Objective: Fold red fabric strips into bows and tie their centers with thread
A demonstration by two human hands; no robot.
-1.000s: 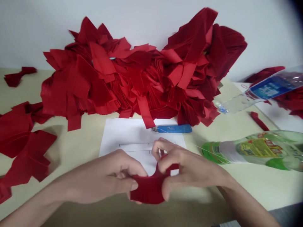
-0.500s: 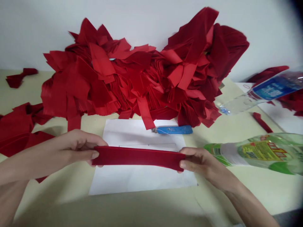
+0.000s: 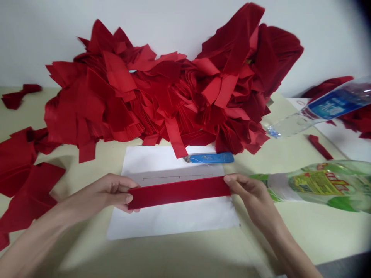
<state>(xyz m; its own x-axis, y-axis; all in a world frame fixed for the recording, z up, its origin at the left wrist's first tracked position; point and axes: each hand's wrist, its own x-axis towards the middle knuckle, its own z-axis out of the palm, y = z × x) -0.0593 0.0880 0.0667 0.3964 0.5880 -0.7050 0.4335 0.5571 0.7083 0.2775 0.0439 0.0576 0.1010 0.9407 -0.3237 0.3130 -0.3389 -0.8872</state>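
Observation:
A flat dark red strip (image 3: 179,193) is stretched between my hands above a white paper sheet (image 3: 171,222) with a ruled line on it. Its left end is pinched by my left hand (image 3: 116,193), thumb on the near face. My right hand (image 3: 246,189) grips the right end between thumb and fingers. The strip slants slightly up to the right. Behind it, a blue cutter (image 3: 211,158) lies across the paper's top edge, partly over the sheet.
A big heap of red strips (image 3: 162,92) spans the back against the wall. More red pieces (image 3: 34,189) lie at the left. On the right are a green-labelled bottle (image 3: 321,185), a blue-labelled clear bottle (image 3: 333,106) and a small red roll (image 3: 320,146).
The strip has tilted, its right end now higher and its left end lower. My left hand has moved right and down, and my right hand has shifted slightly right and up.

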